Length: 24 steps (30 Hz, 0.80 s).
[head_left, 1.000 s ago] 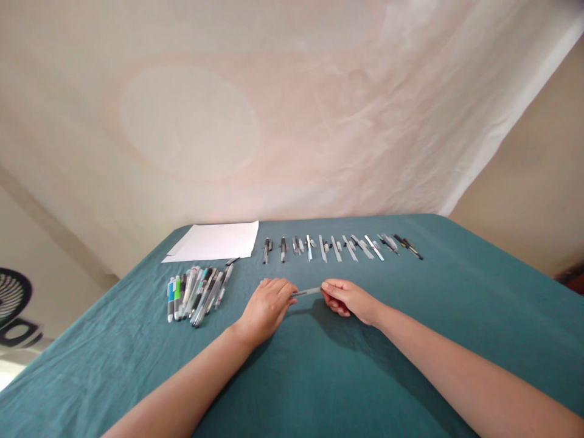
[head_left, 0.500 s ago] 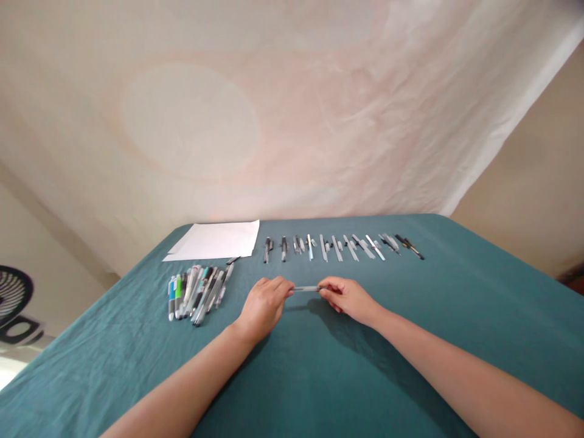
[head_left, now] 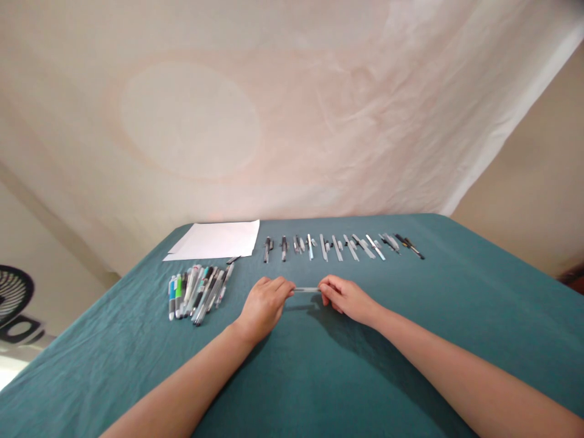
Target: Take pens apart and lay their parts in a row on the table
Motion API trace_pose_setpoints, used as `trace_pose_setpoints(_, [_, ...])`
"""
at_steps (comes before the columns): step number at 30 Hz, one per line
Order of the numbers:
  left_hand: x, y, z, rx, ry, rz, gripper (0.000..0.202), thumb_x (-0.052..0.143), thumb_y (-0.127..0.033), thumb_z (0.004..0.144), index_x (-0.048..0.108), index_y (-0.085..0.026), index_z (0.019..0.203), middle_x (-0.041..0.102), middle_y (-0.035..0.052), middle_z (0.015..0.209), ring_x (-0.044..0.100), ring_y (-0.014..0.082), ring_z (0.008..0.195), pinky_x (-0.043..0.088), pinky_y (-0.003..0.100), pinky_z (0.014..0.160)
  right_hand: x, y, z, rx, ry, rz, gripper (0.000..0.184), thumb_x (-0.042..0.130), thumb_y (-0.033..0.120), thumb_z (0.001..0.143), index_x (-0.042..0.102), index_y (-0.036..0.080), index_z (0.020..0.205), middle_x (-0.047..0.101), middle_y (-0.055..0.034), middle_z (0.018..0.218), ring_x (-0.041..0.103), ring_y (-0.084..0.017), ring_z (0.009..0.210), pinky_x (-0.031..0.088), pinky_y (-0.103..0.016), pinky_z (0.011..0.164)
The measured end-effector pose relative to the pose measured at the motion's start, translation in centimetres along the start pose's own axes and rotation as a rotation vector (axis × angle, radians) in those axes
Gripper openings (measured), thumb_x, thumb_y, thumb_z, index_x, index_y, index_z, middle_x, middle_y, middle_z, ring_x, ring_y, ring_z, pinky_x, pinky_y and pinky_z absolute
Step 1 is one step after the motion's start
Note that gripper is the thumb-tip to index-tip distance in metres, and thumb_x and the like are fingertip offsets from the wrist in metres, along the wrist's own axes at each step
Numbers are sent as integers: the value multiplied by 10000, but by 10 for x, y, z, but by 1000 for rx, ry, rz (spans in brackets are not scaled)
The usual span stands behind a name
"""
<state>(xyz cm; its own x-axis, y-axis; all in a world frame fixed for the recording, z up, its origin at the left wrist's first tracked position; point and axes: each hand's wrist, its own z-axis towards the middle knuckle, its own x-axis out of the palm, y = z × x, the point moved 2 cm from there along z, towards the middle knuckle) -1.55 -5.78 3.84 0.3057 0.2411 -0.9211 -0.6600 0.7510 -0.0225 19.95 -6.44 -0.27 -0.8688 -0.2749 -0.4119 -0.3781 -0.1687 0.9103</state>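
Observation:
A slim, clear pen (head_left: 306, 289) spans the gap between my two hands, lying crosswise just above the cloth. My left hand (head_left: 266, 307) pinches its left end, with the fingers closed over the tip. At the other end, the fingertips of my right hand (head_left: 347, 297) close round it and hide that end. Left of my left hand lies a loose pile of pens (head_left: 201, 293), among them blue, green, white and black ones. Beyond my hands a row of pens with their caps laid beside them (head_left: 336, 248) runs across the table.
White paper sheets (head_left: 216, 239) lie at the far left of the table, behind the pen pile. A teal cloth (head_left: 292, 377) covers the table. A pale fabric sheet (head_left: 296, 121) hangs behind it. A dark fan (head_left: 16, 295) stands beyond the left edge.
The right hand's fingers have curled slightly more around the pen's end. Otherwise both hands, the pen pile and the row stay where they were.

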Motion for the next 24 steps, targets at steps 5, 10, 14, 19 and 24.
trace_pose_setpoints(5, [1,-1,0,6,14,20,209,358,-199,918,556,-200,986,593,46,865,525,163,762,348,311,728,1,1,0,29,19,-36,300,434,463,855,546,189,805,580,11,649,437,-79,468,323,-195,463])
trace_pose_setpoints(10, [0,-1,1,2,31,29,212,353,-204,921,552,-197,994,592,45,873,527,161,770,342,307,729,-1,2,0,-12,1,-92,282,434,437,862,565,188,839,604,7,689,472,-87,533,340,-198,517])
trace_pose_setpoints(14, [0,-1,1,-7,43,31,218,347,-207,924,552,-199,998,593,42,873,528,161,782,340,304,734,0,1,0,-8,24,-83,279,470,433,842,566,172,815,598,6,673,480,-91,551,346,-201,536])
trace_pose_setpoints(19, [0,-1,1,-17,38,33,228,336,-208,927,551,-203,1001,591,40,875,528,158,782,340,299,736,0,4,-1,4,17,-72,323,434,466,854,571,174,887,613,2,696,492,-93,557,353,-200,542])
trace_pose_setpoints(24, [0,-2,0,-11,50,32,227,336,-207,926,554,-202,987,588,42,868,531,157,786,337,299,740,0,2,-1,11,24,-111,322,421,441,863,589,170,821,608,3,661,483,-90,534,349,-199,535])
